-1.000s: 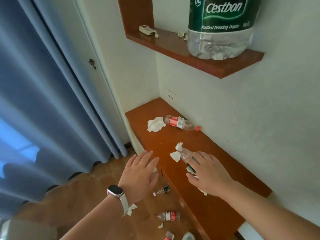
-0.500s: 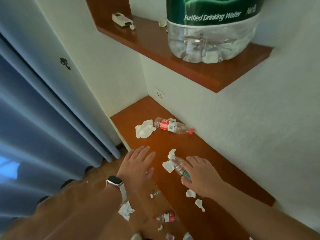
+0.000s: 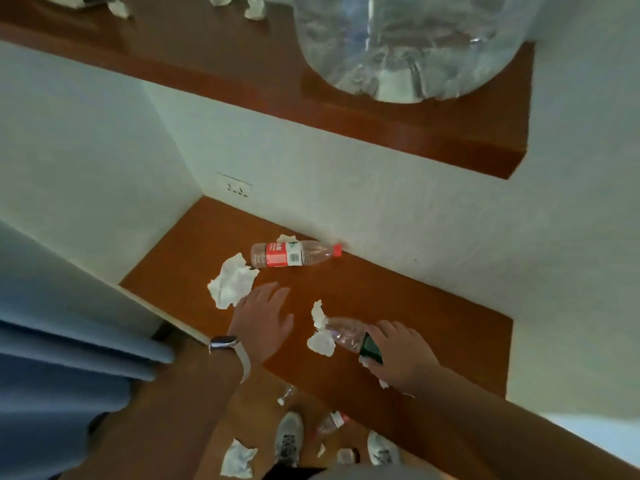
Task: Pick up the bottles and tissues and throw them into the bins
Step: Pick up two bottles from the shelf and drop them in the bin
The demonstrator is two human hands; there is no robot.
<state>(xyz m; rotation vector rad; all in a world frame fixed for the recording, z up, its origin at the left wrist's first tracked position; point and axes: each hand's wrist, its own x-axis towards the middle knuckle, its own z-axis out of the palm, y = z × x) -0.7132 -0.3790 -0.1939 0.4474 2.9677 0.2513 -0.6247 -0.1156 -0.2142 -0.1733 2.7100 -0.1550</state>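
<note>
On the low wooden ledge [image 3: 398, 292] my right hand [image 3: 401, 358] grips a clear bottle with a green label [image 3: 348, 336], lying on its side beside crumpled tissue pieces [image 3: 320, 336]. My left hand [image 3: 261, 318], with a watch on the wrist, hovers flat and open over the ledge, just right of a larger crumpled tissue [image 3: 230, 285]. A red-labelled bottle [image 3: 294, 254] lies against the wall behind. More bottles [image 3: 329, 422] and a tissue [image 3: 239, 460] lie on the floor. No bin is in view.
An upper wooden shelf [image 3: 415, 133] overhangs the ledge, carrying a large clear water jug [image 3: 398, 46] and tissue scraps. A wall socket [image 3: 235, 188] sits in the corner. Blue curtains [image 3: 52, 375] hang at the left. My shoes [image 3: 289, 438] stand on the wooden floor.
The camera has tilted down and closer. My left hand has moved forward over the ledge toward the large tissue. My right hand keeps its hold on the green-labelled bottle.
</note>
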